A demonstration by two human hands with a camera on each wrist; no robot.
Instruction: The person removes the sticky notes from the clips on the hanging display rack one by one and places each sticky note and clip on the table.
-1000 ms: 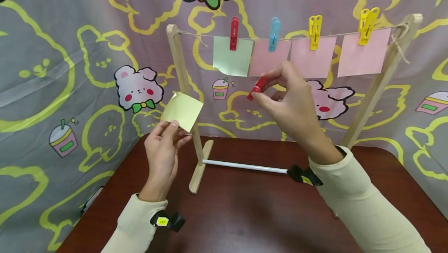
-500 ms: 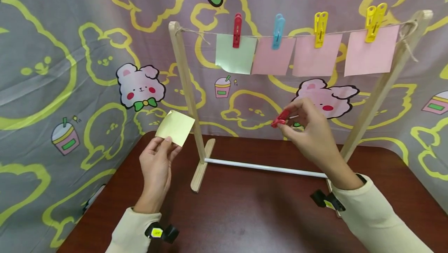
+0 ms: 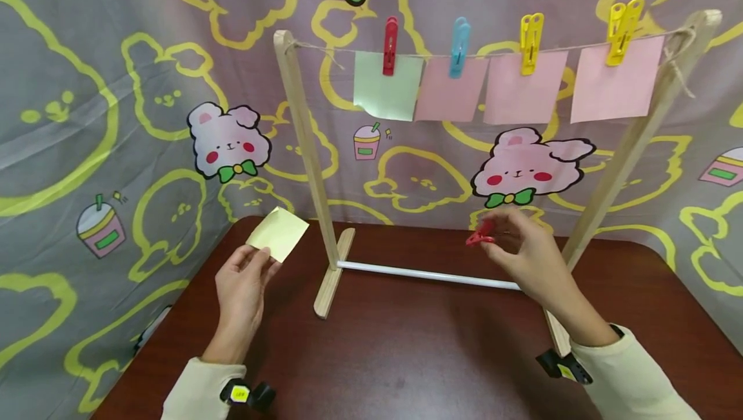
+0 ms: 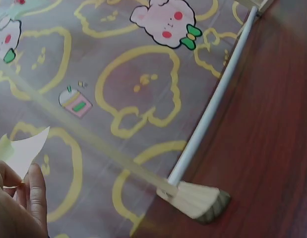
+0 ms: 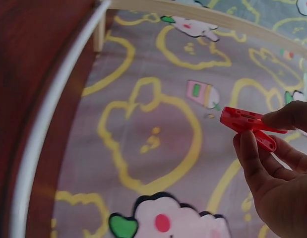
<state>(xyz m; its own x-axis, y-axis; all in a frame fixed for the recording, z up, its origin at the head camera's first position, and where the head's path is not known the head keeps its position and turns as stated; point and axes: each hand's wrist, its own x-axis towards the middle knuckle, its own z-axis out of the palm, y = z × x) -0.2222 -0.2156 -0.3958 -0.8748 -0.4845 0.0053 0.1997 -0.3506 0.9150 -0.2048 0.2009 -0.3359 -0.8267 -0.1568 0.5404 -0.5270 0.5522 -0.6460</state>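
My left hand (image 3: 240,291) pinches a yellow sticky note (image 3: 278,234) by its lower edge, left of the wooden rack's left post (image 3: 307,142). A red clothespin (image 3: 480,234) is held between the thumb and fingers of my right hand (image 3: 534,259), above the table by the right post. The right wrist view shows that red clothespin (image 5: 247,124) more closely, its handles spread apart. On the string hang a green note (image 3: 386,94) under a red clothespin (image 3: 390,46), a pink note (image 3: 451,97) under a blue clothespin (image 3: 459,48), and two more pink notes (image 3: 525,97) under yellow clothespins (image 3: 531,44).
A white rod (image 3: 429,273) joins the rack's feet low over the dark red-brown table (image 3: 395,349). Behind stands a grey curtain (image 3: 418,175) with cartoon bears. Bare string (image 3: 325,51) runs between the left post and the green note.
Both hands have come down and away from the string, the right one farther and to the right, the left one slightly left. Each still holds its thing.
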